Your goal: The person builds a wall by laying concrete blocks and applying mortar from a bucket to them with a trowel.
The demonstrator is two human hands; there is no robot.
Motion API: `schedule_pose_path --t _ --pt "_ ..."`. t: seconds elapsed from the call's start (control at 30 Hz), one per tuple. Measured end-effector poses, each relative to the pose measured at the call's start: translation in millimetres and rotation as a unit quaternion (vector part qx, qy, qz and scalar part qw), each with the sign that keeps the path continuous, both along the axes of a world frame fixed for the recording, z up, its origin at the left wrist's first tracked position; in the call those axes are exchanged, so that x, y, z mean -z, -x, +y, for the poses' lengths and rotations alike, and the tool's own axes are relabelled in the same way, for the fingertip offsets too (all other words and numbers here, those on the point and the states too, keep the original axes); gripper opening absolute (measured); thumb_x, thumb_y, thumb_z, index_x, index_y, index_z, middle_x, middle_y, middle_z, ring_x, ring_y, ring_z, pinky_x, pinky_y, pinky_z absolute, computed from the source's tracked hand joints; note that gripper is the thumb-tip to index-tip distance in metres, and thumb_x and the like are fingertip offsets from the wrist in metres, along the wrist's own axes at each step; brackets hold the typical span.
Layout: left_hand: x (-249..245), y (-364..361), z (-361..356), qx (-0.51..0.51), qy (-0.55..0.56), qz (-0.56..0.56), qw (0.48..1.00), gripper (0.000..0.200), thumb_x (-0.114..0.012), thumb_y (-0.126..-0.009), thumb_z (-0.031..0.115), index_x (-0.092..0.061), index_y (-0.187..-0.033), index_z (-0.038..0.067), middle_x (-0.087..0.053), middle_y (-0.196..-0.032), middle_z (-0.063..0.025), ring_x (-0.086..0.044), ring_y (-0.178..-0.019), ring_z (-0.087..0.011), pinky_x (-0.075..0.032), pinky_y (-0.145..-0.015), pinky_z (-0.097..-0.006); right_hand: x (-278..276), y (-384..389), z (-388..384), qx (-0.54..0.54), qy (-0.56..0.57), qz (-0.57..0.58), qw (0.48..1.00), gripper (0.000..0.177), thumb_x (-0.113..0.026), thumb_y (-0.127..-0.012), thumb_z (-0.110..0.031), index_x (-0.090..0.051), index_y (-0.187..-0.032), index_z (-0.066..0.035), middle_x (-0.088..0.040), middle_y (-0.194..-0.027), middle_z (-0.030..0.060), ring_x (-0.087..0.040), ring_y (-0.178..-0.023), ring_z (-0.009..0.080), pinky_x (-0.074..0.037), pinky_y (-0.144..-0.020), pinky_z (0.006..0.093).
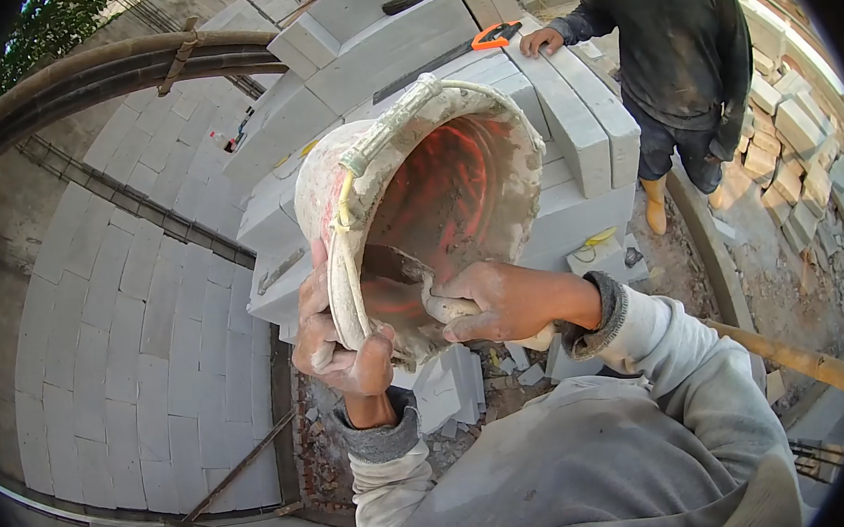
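A mortar-crusted bucket (524,169) is tipped so that its open mouth faces me, with red inner walls and grey mortar smeared inside. My left hand (343,336) grips its near left rim, fingers wrapped round the edge beside the wire handle. Closed round the handle of a trowel (451,306) is my right hand (521,300), at the bucket's lower right edge. The trowel's blade reaches into the bucket and is partly hidden in shadow.
Pale blocks (570,120) are stacked behind the bucket, with an orange-handled saw (495,35) on top. A co-worker (674,51) stands at the upper right, one hand on the blocks. A block wall (127,329) is at left, block rubble (793,146) at right, a bamboo pole (792,357) lower right.
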State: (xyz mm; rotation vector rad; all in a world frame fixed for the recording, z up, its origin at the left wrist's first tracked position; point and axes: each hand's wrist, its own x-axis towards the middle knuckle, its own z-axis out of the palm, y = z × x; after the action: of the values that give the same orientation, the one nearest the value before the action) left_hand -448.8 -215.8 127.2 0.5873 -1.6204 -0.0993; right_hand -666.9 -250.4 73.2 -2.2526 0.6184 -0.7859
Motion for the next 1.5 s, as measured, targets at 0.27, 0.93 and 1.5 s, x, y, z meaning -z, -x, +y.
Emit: schedule_pose_path --t 0.27,0.93,1.5 --pt "9.6 -15.5 3.5 -0.083 0.004 -0.025 0.996 0.014 -0.056 -0.059 0.004 -0.052 -0.069 -0.005 -0.067 -0.112 -0.0309 -0.059 -0.119 -0.0462 -0.041 -0.105 -0.0513 -34.6 37.0 23.9 0.24 0.105 0.226 0.938 0.05 -0.064 -0.084 -0.023 -0.055 -0.128 0.0 -0.064 -0.105 0.0216 -0.065 -0.075 0.0412 -0.05 -0.064 0.0503" --pt "77.9 -12.1 -3.8 -0.011 -0.14 0.175 0.975 0.019 -0.061 -0.06 0.008 -0.052 -0.071 -0.005 -0.065 -0.113 -0.0271 -0.062 -0.101 -0.0252 -0.047 -0.091 -0.0359 33.6 -9.6 15.0 0.202 0.253 0.253 0.912 0.038 -0.062 -0.084 -0.017 -0.062 -0.119 -0.001 -0.065 -0.089 0.0158 -0.069 -0.078 0.0307 -0.054 -0.061 0.0388" --pt "72.9 -17.6 -15.8 -0.02 -0.093 0.117 0.989 0.015 -0.058 -0.058 -0.001 -0.049 -0.069 -0.004 -0.064 -0.115 -0.0312 -0.062 -0.111 -0.0341 -0.045 -0.098 -0.0395 51.0 -3.2 -8.6 0.24 0.176 0.303 0.906 0.029 -0.061 -0.078 -0.013 -0.064 -0.103 0.003 -0.065 -0.083 0.0189 -0.07 -0.076 0.0318 -0.054 -0.059 0.0421"
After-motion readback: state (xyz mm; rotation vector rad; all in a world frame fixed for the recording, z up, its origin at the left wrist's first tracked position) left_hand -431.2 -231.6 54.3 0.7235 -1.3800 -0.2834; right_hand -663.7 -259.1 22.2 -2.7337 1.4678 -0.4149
